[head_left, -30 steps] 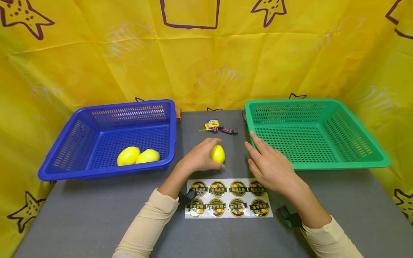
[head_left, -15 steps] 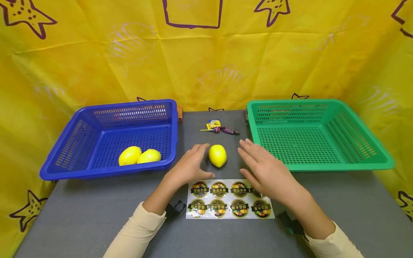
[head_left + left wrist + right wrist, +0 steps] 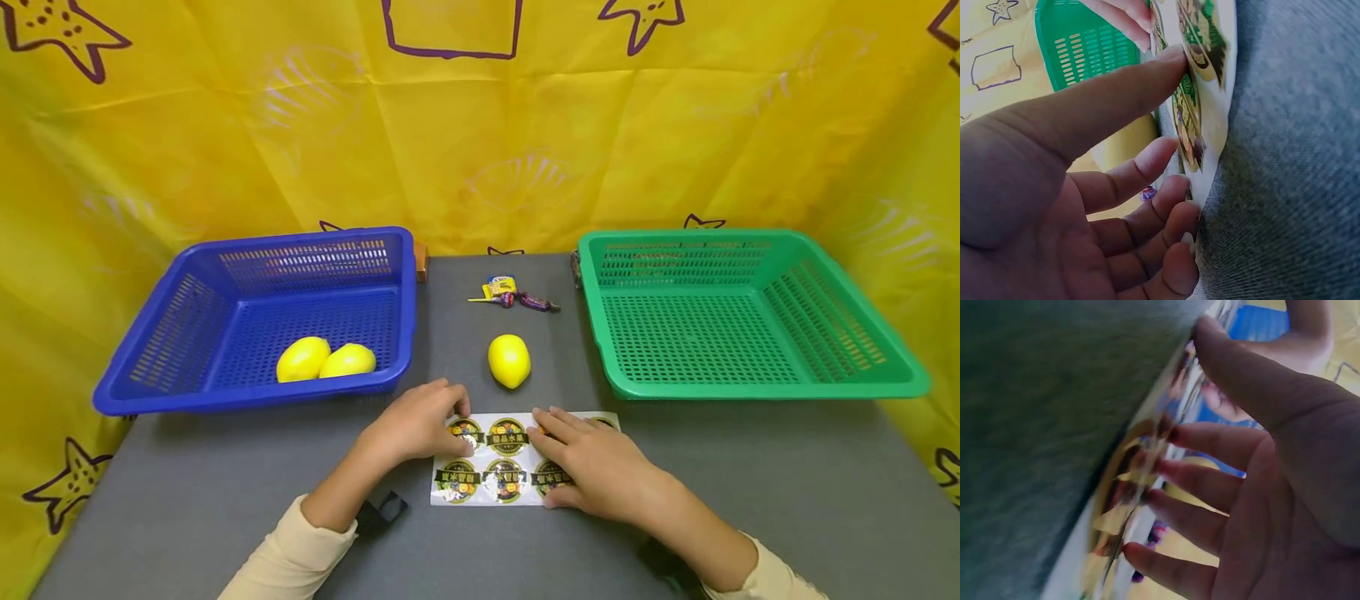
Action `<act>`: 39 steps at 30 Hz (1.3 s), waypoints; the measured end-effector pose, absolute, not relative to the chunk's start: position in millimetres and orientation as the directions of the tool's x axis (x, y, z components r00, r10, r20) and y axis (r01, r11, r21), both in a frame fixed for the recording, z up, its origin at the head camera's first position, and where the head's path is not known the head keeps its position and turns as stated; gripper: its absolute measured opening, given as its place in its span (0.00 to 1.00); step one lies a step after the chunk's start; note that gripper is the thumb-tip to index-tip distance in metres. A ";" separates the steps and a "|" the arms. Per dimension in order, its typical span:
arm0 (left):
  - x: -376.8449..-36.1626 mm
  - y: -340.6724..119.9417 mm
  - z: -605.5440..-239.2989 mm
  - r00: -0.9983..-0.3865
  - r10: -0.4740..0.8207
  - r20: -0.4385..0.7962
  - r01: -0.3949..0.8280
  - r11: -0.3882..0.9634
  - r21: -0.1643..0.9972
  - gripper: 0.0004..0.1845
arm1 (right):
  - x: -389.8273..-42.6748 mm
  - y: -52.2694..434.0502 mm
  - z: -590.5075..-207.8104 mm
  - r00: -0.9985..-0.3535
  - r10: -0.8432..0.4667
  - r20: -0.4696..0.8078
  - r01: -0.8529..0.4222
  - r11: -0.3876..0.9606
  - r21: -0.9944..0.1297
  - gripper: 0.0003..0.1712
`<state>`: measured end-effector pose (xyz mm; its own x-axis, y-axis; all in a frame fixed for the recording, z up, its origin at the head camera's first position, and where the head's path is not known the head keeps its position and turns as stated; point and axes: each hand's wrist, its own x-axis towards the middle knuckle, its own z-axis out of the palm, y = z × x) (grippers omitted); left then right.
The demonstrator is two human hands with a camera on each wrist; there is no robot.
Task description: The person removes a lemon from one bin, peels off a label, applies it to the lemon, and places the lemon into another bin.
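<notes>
Sticker sheet (image 3: 517, 460) lies flat on the table (image 3: 750, 483), long axis left to right, below the lemon (image 3: 509, 360). Left hand (image 3: 416, 425) touches its left end with loosely bent fingers; right hand (image 3: 596, 467) rests spread on its right half.

Left wrist view: fingertips (image 3: 1175, 56) touch the sheet (image 3: 1213, 94), holding nothing.

Right wrist view: relaxed fingers (image 3: 1179, 434) lie against the blurred sheet (image 3: 1122, 506).

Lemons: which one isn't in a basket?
The lemon on the table, just beyond the sticker sheet. The other two lemons lie in the blue basket.
</notes>
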<state>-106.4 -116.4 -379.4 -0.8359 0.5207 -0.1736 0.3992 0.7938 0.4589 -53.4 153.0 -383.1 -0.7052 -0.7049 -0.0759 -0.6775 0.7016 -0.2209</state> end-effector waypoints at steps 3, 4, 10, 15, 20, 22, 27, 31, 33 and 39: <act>-106.4 -116.1 -378.6 -0.843 0.506 -0.182 0.383 0.803 0.457 0.19 | -53.5 154.7 -385.0 -0.707 -0.704 -0.068 -0.677 0.701 -0.222 0.45; -106.4 -116.1 -378.8 -0.846 0.500 -0.186 0.375 0.806 0.458 0.19 | -53.8 155.0 -384.9 -0.704 -0.708 -0.064 -0.681 0.698 -0.222 0.45; -107.6 -117.0 -380.6 -0.857 0.480 -0.186 0.354 0.812 0.465 0.21 | -55.4 157.4 -384.2 -0.692 -0.720 -0.053 -0.695 0.684 -0.221 0.43; -108.6 -117.5 -381.7 -0.857 0.482 -0.185 0.357 0.812 0.462 0.21 | -55.9 158.4 -385.6 -0.685 -0.727 -0.048 -0.704 0.678 -0.213 0.43; -107.9 -118.7 -381.6 -0.845 0.504 -0.180 0.374 0.796 0.476 0.19 | -56.2 158.0 -386.3 -0.685 -0.727 -0.048 -0.706 0.678 -0.207 0.43; -107.9 -119.3 -381.8 -0.839 0.515 -0.177 0.378 0.784 0.492 0.18 | -56.2 157.5 -386.5 -0.685 -0.727 -0.047 -0.706 0.678 -0.206 0.43; -109.9 -120.8 -380.9 -0.825 0.543 -0.157 0.367 0.725 0.583 0.18 | -56.3 156.4 -386.9 -0.685 -0.727 -0.046 -0.706 0.678 -0.203 0.43; -114.1 -119.8 -376.5 -0.836 0.545 -0.060 0.361 0.629 0.689 0.13 | -56.8 155.7 -386.4 -0.681 -0.731 -0.040 -0.712 0.675 -0.194 0.43; -117.1 -117.4 -373.9 -0.849 0.528 0.004 0.357 0.568 0.742 0.09 | -57.3 155.9 -386.6 -0.678 -0.734 -0.034 -0.717 0.671 -0.189 0.43; -131.3 -103.2 -372.0 -0.902 0.423 0.081 0.241 0.341 0.908 0.09 | -61.8 155.8 -385.9 -0.658 -0.753 -0.004 -0.737 0.645 -0.201 0.42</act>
